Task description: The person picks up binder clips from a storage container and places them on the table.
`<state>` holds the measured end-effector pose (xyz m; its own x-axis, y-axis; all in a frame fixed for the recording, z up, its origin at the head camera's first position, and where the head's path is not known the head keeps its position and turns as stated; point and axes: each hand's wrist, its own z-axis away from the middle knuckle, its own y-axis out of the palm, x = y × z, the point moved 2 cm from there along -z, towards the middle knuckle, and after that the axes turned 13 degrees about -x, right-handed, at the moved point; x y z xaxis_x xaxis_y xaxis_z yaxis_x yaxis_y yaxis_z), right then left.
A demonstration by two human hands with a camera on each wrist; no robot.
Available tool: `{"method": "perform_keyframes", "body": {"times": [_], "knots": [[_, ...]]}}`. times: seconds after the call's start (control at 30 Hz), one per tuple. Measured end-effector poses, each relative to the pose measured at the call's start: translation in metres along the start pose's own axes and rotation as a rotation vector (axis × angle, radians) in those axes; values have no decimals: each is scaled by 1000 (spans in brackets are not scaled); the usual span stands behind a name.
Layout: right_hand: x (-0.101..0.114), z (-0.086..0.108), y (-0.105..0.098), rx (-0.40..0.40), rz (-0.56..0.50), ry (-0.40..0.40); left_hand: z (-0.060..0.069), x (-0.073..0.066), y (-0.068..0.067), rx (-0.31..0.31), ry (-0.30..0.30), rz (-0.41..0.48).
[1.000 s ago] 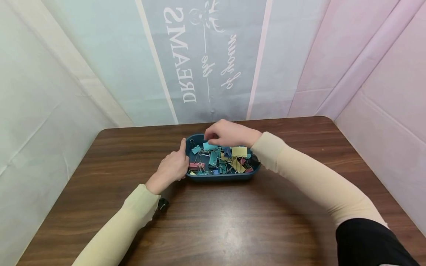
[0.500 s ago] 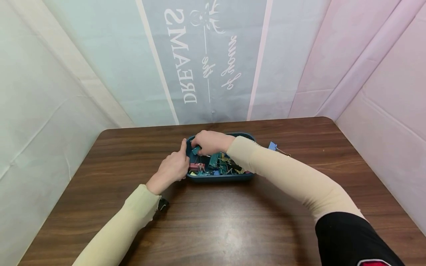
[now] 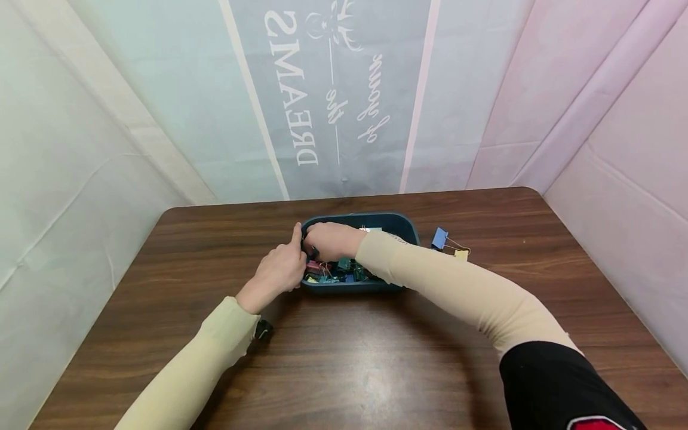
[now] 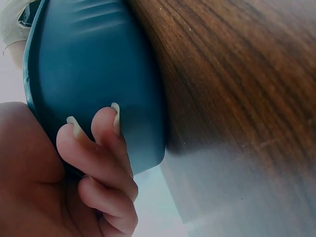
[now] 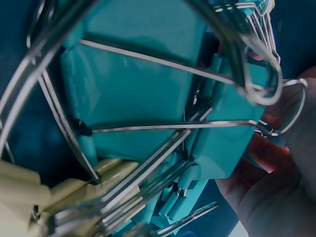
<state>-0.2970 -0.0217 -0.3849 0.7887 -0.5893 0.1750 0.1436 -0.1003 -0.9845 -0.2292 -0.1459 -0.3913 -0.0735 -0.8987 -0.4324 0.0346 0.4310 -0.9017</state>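
A dark blue plastic bin point(image 3: 405, 222) near the table's far edge holds many binder clips. My left hand point(image 3: 278, 266) holds its left end. In the left wrist view, bent fingers point(image 4: 101, 163) lie against the outer wall. My right hand point(image 3: 334, 240) reaches down into the bin's left part. In the right wrist view a large teal binder clip point(image 5: 136, 81) with wire handles fills the middle, and a smaller teal binder clip point(image 5: 224, 128) lies right beside the right hand's fingers. Whether those fingers grip a clip is hidden. A red binder clip point(image 3: 316, 266) lies near the bin's left wall.
To the right of the bin, a blue binder clip point(image 3: 439, 237) and a yellow one point(image 3: 461, 255) lie on the brown wooden table point(image 3: 365, 364). A small black object point(image 3: 263, 329) sits beside the left wrist. A printed curtain point(image 3: 344, 119) hangs behind the table.
The right hand has moved left and lower into the bin. With its arm shifted, the blue and yellow clips on the table have come into view. The left hand has stayed put.
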Motion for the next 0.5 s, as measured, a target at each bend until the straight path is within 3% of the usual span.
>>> {"method": "perform_keyframes", "body": {"times": [0.23, 0.5], "knots": [[-2, 0, -1, -25, -39, -12, 0, 1, 1, -10, 4, -9], [1, 10, -21, -87, -94, -60, 1, 0, 2, -23, 14, -28]]}}
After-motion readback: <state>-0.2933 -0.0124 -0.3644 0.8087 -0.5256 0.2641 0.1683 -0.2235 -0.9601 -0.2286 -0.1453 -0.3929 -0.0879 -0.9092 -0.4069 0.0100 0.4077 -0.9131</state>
